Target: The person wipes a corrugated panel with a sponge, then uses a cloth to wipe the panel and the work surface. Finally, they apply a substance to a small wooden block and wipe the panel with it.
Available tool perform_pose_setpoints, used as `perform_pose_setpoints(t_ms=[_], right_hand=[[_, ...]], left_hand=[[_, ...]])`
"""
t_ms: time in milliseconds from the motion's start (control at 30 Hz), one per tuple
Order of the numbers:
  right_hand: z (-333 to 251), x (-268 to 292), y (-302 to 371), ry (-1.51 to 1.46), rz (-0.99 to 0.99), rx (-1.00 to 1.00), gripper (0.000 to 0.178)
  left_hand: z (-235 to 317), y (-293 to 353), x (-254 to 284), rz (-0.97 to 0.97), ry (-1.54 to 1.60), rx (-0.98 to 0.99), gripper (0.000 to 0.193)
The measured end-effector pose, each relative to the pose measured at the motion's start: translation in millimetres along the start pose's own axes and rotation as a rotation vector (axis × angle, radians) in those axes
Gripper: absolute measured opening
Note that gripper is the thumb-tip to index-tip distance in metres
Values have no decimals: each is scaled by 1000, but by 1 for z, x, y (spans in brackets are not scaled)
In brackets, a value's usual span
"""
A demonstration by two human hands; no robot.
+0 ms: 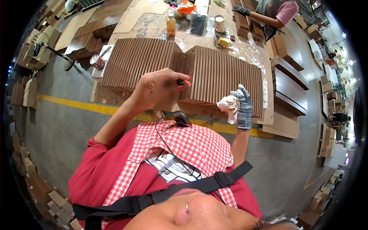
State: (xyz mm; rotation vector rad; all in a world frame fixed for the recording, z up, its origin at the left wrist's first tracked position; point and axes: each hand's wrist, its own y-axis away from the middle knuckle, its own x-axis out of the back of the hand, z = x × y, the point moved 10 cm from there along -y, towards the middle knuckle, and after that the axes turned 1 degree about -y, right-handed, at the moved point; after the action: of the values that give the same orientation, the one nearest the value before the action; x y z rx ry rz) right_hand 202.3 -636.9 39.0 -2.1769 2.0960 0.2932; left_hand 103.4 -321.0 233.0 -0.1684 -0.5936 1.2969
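My bare left hand (163,86) is raised over the gap between two rows of brown wooden strips. Its thumb and fingers pinch a small dark object (180,82) whose kind I cannot make out. One row of strips (142,57) stands on the left, packed side by side. The other row (226,76) fans out to the right. At the near right edge of that row is my right hand (244,109), in a grey knit glove. A crumpled white cloth (229,105) is held against its palm by the thumb, with the fingers pointing away from me.
Both rows lie on a stained worktable (132,28). Behind them stand an amber bottle (171,26), a tin (219,24), a yellow sponge (223,42) and a dark sheet (197,24). A jar (97,62) sits at left. A co-worker's gloved hand (241,10) rests on boards at upper right.
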Motion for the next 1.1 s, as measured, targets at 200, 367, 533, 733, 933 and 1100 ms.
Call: perform_pose_setpoints(t_ms=[200, 367, 533, 733, 933, 1100], right_hand=[[0, -23, 0, 5, 42, -89, 35], [14, -23, -2, -69, -26, -80, 34], [42, 17, -28, -25, 88, -42, 32], [60, 39, -49, 421, 153, 26, 33], [64, 37, -53, 459, 132, 104, 33], [54, 29, -50, 654, 89, 286, 32]], left_hand=[[-10, 9, 4, 15, 104, 150, 31], [-31, 20, 1, 0, 294, 360, 29], [-44, 17, -15, -20, 359, 313, 33], [19, -14, -9, -176, 261, -14, 29], [122, 20, -49, -1031, 493, -315, 29], [141, 26, -69, -1134, -140, -451, 28]])
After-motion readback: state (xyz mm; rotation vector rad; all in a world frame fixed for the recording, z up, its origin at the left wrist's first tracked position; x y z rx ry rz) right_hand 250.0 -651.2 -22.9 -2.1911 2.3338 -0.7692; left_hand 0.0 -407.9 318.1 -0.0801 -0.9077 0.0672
